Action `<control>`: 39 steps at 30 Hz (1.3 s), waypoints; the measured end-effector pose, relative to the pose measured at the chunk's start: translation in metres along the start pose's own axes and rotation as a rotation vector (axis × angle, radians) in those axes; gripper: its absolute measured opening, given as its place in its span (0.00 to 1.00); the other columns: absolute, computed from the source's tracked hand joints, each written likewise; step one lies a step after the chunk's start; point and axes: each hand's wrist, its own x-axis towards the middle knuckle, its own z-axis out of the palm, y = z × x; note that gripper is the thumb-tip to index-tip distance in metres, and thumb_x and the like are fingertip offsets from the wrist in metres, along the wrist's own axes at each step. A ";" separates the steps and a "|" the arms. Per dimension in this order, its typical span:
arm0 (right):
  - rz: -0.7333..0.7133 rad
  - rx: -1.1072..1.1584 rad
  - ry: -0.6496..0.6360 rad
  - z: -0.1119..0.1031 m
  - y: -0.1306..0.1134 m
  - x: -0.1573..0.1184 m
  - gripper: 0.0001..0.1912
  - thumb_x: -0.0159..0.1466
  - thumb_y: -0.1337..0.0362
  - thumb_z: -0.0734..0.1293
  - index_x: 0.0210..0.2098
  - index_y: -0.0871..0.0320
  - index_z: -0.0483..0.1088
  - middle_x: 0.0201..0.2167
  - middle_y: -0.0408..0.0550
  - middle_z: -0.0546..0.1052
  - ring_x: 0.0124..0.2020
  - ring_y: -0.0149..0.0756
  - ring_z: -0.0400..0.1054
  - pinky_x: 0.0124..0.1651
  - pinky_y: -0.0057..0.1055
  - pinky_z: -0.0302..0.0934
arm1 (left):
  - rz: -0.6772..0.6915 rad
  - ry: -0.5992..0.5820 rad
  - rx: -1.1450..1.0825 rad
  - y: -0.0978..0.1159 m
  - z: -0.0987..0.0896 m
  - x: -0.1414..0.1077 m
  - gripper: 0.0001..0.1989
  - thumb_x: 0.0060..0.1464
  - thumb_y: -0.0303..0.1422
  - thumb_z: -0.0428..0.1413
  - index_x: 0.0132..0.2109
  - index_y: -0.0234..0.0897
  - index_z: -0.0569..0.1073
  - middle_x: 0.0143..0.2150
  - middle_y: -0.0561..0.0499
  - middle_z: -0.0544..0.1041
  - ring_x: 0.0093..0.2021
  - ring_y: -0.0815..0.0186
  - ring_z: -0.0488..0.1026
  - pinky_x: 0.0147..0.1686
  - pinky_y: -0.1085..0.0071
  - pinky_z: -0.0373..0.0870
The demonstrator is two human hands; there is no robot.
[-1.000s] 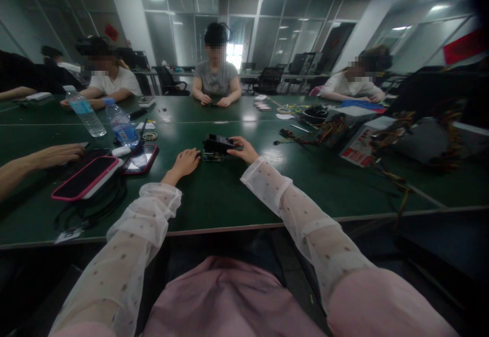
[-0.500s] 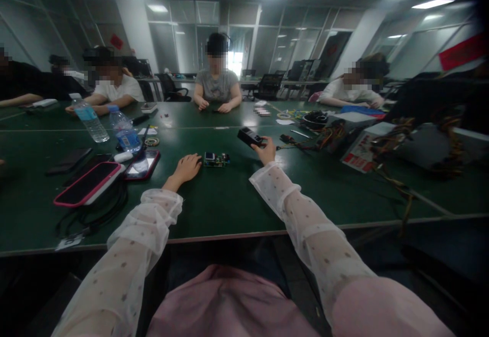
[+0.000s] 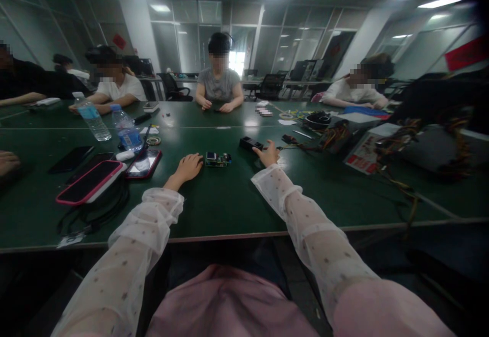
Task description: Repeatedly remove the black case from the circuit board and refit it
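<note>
My left hand (image 3: 188, 167) lies flat on the green table (image 3: 225, 199), fingers resting just left of a small circuit board (image 3: 217, 159) with a little screen on it. My right hand (image 3: 268, 154) is at the right end of a black box-shaped object (image 3: 250, 144), which rests on the table. Its thumb and fingers are spread apart, the thumb close to the box's end. Whether the fingertips still touch the box is hard to make out.
Two bottles (image 3: 91, 118) and several phones (image 3: 89, 181) with cables stand or lie at the left. Metal boxes (image 3: 362, 153) with wire bundles are at the right. A person (image 3: 219, 85) sits opposite; a co-worker's hand (image 3: 8, 163) shows at the far left.
The black box has gone down onto the table and my right hand's fingers have opened from it. My left hand stays in place. A co-worker's hand has come further into view at left.
</note>
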 end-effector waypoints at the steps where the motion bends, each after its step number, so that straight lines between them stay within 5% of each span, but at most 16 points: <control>1: -0.002 0.012 0.012 0.000 -0.001 0.000 0.37 0.54 0.47 0.70 0.57 0.55 0.57 0.48 0.56 0.73 0.57 0.56 0.58 0.57 0.57 0.51 | 0.001 0.000 0.000 0.000 0.000 0.000 0.23 0.68 0.41 0.40 0.64 0.41 0.63 0.68 0.46 0.61 0.67 0.55 0.57 0.63 0.52 0.55; 18: -0.170 -0.040 0.315 -0.008 -0.012 -0.005 0.29 0.66 0.48 0.55 0.62 0.56 0.54 0.56 0.58 0.66 0.58 0.54 0.56 0.56 0.54 0.54 | 0.003 0.004 0.001 0.000 0.001 0.001 0.22 0.67 0.40 0.41 0.64 0.42 0.63 0.68 0.46 0.62 0.67 0.55 0.56 0.63 0.51 0.55; 25: -0.398 -0.122 0.189 -0.002 -0.013 -0.005 0.31 0.68 0.50 0.54 0.65 0.59 0.52 0.65 0.59 0.59 0.68 0.48 0.47 0.67 0.49 0.45 | -0.006 0.024 0.016 0.004 -0.004 -0.002 0.21 0.67 0.39 0.42 0.63 0.44 0.65 0.67 0.47 0.63 0.66 0.55 0.58 0.61 0.52 0.58; 32: -0.365 -0.159 0.037 0.005 -0.011 -0.004 0.44 0.66 0.43 0.57 0.69 0.66 0.41 0.69 0.67 0.49 0.72 0.54 0.35 0.69 0.55 0.38 | -0.013 0.066 0.004 0.007 -0.013 -0.001 0.21 0.68 0.41 0.40 0.60 0.44 0.69 0.62 0.48 0.70 0.61 0.56 0.64 0.58 0.55 0.63; 35: -0.345 -0.158 0.005 0.005 -0.012 -0.005 0.48 0.64 0.42 0.59 0.69 0.68 0.38 0.69 0.68 0.48 0.73 0.55 0.32 0.69 0.57 0.34 | -0.010 0.128 0.013 0.009 -0.013 -0.002 0.23 0.68 0.39 0.38 0.64 0.41 0.64 0.65 0.47 0.66 0.65 0.57 0.60 0.62 0.56 0.58; 39: -0.332 -0.164 -0.024 0.004 -0.012 -0.007 0.49 0.64 0.42 0.59 0.70 0.65 0.35 0.70 0.67 0.47 0.73 0.56 0.30 0.68 0.61 0.32 | -0.018 0.185 0.044 0.012 -0.011 -0.005 0.28 0.67 0.39 0.37 0.71 0.39 0.49 0.73 0.48 0.49 0.72 0.56 0.43 0.68 0.52 0.42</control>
